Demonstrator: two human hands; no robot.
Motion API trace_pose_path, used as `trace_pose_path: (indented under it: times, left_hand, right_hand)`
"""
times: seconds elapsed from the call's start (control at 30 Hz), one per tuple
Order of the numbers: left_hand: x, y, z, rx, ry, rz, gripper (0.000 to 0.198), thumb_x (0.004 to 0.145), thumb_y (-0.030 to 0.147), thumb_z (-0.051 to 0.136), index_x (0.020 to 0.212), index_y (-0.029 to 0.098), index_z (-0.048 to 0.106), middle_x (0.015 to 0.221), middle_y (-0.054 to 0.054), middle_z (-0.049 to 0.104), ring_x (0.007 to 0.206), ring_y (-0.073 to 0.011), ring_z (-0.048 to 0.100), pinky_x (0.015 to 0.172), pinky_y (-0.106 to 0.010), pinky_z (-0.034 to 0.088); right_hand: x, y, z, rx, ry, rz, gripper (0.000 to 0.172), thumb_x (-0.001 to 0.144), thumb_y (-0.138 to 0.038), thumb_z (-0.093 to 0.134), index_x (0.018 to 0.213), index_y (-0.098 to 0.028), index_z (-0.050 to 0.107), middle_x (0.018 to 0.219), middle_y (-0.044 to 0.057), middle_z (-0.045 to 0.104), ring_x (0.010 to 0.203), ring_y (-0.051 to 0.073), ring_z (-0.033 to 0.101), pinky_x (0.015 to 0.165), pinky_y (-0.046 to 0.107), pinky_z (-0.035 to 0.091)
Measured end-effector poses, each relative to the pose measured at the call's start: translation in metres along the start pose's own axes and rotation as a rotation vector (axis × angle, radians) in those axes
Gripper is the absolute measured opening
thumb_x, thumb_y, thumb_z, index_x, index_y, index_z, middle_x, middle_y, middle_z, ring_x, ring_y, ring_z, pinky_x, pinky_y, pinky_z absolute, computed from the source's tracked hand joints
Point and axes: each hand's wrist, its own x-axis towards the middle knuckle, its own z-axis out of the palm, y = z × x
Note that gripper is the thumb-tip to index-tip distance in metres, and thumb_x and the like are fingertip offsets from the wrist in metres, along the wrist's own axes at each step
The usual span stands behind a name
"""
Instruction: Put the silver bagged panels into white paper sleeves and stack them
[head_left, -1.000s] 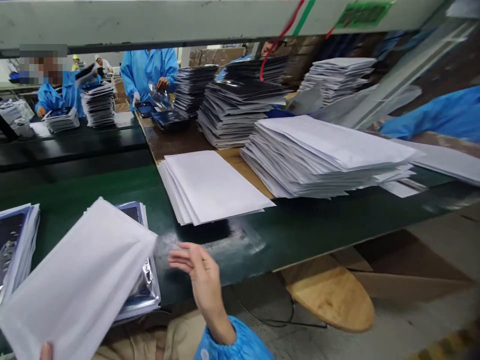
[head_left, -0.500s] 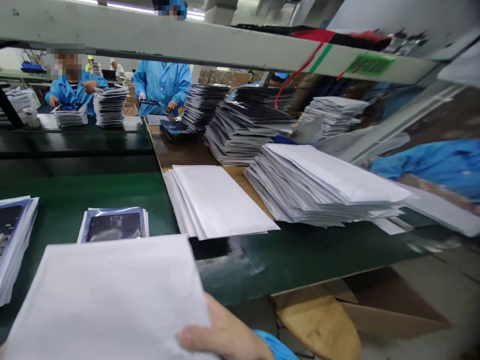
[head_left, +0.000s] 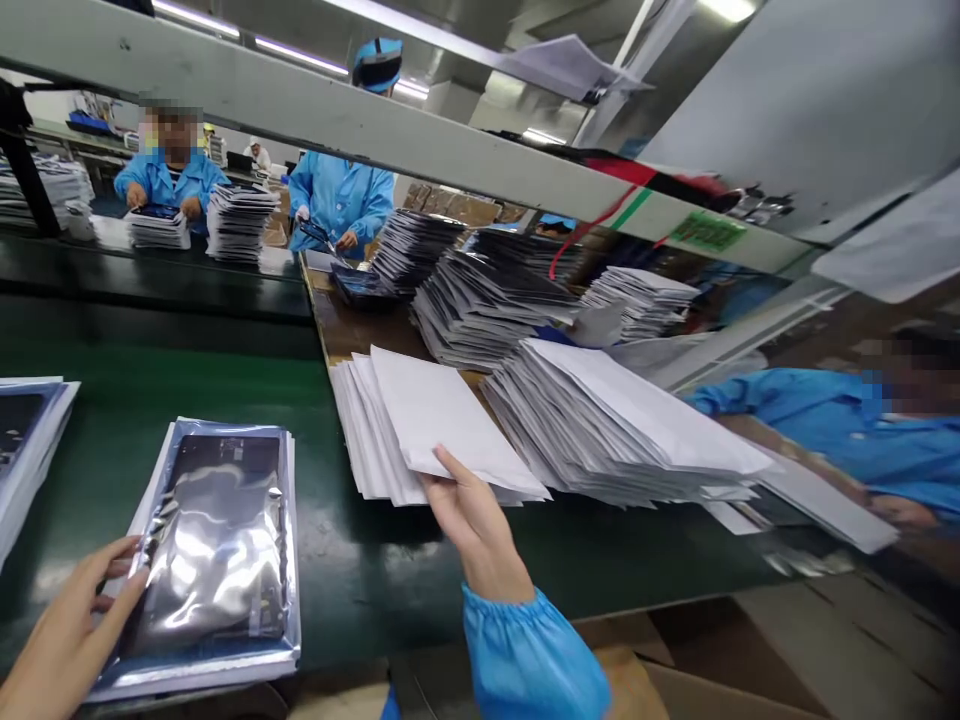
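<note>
My left hand (head_left: 79, 625) is at the left edge of a flat dark panel in shiny clear film (head_left: 217, 545). Its thumb lies on the film and its fingers curl at the side, pinching the edge. White layers show beneath this panel. Over the low pile of white envelopes (head_left: 358, 430), my right hand (head_left: 476, 525) grips the near edge of the top white envelope (head_left: 442, 410), thumb above and fingers hidden below. That envelope lies slanted across the pile.
Right of the pile stands a taller stack of white envelopes (head_left: 622, 420), with dark-topped stacks (head_left: 487, 300) behind. Another film-covered stack (head_left: 30, 440) sits at the left edge. A metal beam (head_left: 300, 125) crosses above. Co-workers in blue are across the table and at right.
The white envelope in my right hand has moved from the near left onto the low pile. The film-wrapped panel is now uncovered, and my left hand has come into view beside it.
</note>
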Motion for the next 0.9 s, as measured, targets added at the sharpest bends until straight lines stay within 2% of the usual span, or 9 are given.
trace_pose_path:
  times: [0.17, 0.33, 0.47, 0.5, 0.57, 0.63, 0.73, 0.83, 0.9]
  left_hand:
    - [0.011, -0.006, 0.007, 0.104, 0.082, 0.109, 0.054, 0.073, 0.066, 0.048, 0.096, 0.019, 0.060, 0.087, -0.008, 0.065, 0.076, -0.0235, 0.062, 0.062, -0.032, 0.052]
    - [0.018, 0.006, 0.005, 0.118, 0.021, 0.096, 0.047, 0.076, 0.065, 0.046, 0.083, 0.020, 0.057, 0.070, -0.002, 0.060, 0.062, -0.0192, 0.057, 0.059, -0.029, 0.046]
    - [0.016, 0.019, 0.002, -0.031, -0.032, 0.112, 0.045, 0.076, 0.064, 0.047, 0.074, 0.020, 0.057, 0.062, 0.000, 0.056, 0.059, -0.0177, 0.054, 0.055, -0.026, 0.041]
    - [0.014, 0.024, 0.002, -0.101, -0.029, 0.118, 0.045, 0.075, 0.065, 0.049, 0.072, 0.020, 0.056, 0.063, 0.000, 0.057, 0.060, -0.0176, 0.054, 0.056, -0.026, 0.042]
    - [0.010, 0.034, 0.002, -0.248, -0.014, 0.091, 0.046, 0.072, 0.066, 0.053, 0.070, 0.020, 0.055, 0.062, 0.001, 0.056, 0.060, -0.0168, 0.054, 0.055, -0.026, 0.042]
    - [0.005, 0.045, 0.002, -0.371, -0.030, -0.007, 0.048, 0.069, 0.068, 0.057, 0.074, 0.020, 0.052, 0.058, 0.003, 0.054, 0.055, -0.0154, 0.053, 0.051, -0.025, 0.040]
    - [-0.003, 0.057, 0.001, -0.516, -0.154, -0.150, 0.054, 0.067, 0.061, 0.066, 0.098, 0.022, 0.046, 0.060, 0.005, 0.060, 0.051, -0.0165, 0.057, 0.047, -0.025, 0.042]
    - [-0.009, 0.061, -0.003, -0.638, -0.268, -0.159, 0.062, 0.068, 0.052, 0.072, 0.114, 0.025, 0.039, 0.076, 0.001, 0.069, 0.063, -0.0205, 0.067, 0.059, -0.032, 0.051]
    - [-0.013, 0.060, -0.004, -0.697, -0.301, -0.155, 0.064, 0.070, 0.049, 0.071, 0.119, 0.025, 0.038, 0.082, 0.000, 0.071, 0.070, -0.0211, 0.069, 0.068, -0.035, 0.053]
  right_hand:
    - [0.000, 0.001, -0.022, -0.002, -0.041, 0.020, 0.038, 0.063, -0.004, 0.071, 0.097, -0.022, 0.065, 0.103, -0.002, 0.073, 0.096, 0.016, 0.068, 0.077, 0.023, 0.060]
    - [-0.003, -0.014, -0.020, -0.067, -0.090, 0.045, 0.043, 0.066, -0.005, 0.070, 0.104, -0.023, 0.063, 0.113, -0.001, 0.069, 0.106, 0.016, 0.064, 0.088, 0.025, 0.056]
    - [-0.048, -0.004, -0.027, -0.085, -0.144, 0.129, 0.034, 0.074, -0.021, 0.071, 0.107, -0.022, 0.064, 0.122, 0.004, 0.065, 0.120, 0.020, 0.055, 0.101, 0.033, 0.048]
    - [-0.065, 0.005, -0.032, -0.105, -0.153, 0.154, 0.032, 0.076, -0.030, 0.070, 0.107, -0.023, 0.064, 0.124, 0.006, 0.064, 0.122, 0.022, 0.054, 0.101, 0.035, 0.048]
    - [-0.096, 0.032, -0.045, -0.181, -0.276, 0.182, 0.040, 0.077, -0.034, 0.071, 0.116, -0.029, 0.060, 0.133, 0.005, 0.058, 0.126, 0.023, 0.050, 0.103, 0.040, 0.045]
    - [-0.115, 0.063, -0.051, -0.352, -0.388, 0.198, 0.047, 0.074, -0.036, 0.075, 0.117, -0.027, 0.060, 0.132, 0.010, 0.059, 0.126, 0.026, 0.049, 0.104, 0.044, 0.042]
    - [-0.113, 0.100, -0.041, -0.518, -0.393, 0.185, 0.056, 0.068, -0.046, 0.077, 0.116, -0.023, 0.058, 0.132, 0.013, 0.056, 0.124, 0.028, 0.050, 0.106, 0.046, 0.038]
    - [-0.097, 0.111, -0.017, -0.530, -0.326, 0.166, 0.069, 0.063, -0.053, 0.077, 0.118, -0.019, 0.054, 0.123, 0.016, 0.059, 0.112, 0.027, 0.058, 0.100, 0.044, 0.043]
    - [-0.096, 0.106, -0.006, -0.491, -0.354, 0.191, 0.074, 0.064, -0.051, 0.077, 0.123, -0.018, 0.049, 0.118, 0.014, 0.063, 0.107, 0.026, 0.060, 0.098, 0.043, 0.044]
